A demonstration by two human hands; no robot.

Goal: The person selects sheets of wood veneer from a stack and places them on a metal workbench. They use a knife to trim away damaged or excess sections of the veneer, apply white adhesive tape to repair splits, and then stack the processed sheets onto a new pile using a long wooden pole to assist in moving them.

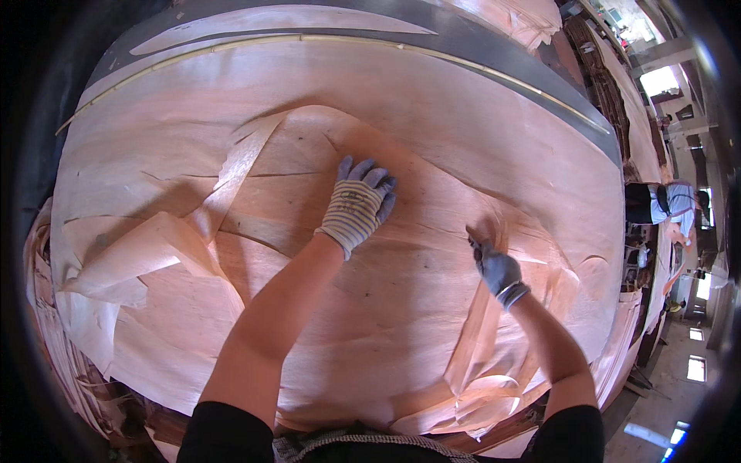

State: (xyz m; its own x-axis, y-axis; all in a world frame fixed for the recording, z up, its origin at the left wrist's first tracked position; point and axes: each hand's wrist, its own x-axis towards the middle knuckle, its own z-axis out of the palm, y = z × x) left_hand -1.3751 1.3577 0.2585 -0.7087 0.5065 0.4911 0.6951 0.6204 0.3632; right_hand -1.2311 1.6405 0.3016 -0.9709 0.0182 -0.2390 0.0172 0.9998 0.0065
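A broad stack of thin pinkish wood veneer sheets (309, 363) lies in front of me. On its top a loose, torn veneer piece (282, 204) is wrinkled, its edges lifted and folded over. My left hand (355, 204), in a grey glove with a striped back, rests palm down on that piece near the middle, fingers slightly apart. To its right, my right hand (498, 268), gloved in grey, is closed beside creased veneer strips (482, 336). Something small and dark pokes out at its fingertips; I cannot make out what it is.
A long thin bamboo pole (301, 38) lies across the far side of the stack. Curled veneer folds (147, 247) rise at the left. More veneer (509, 19) is piled beyond the far edge. Another person (671, 202) stands at the far right.
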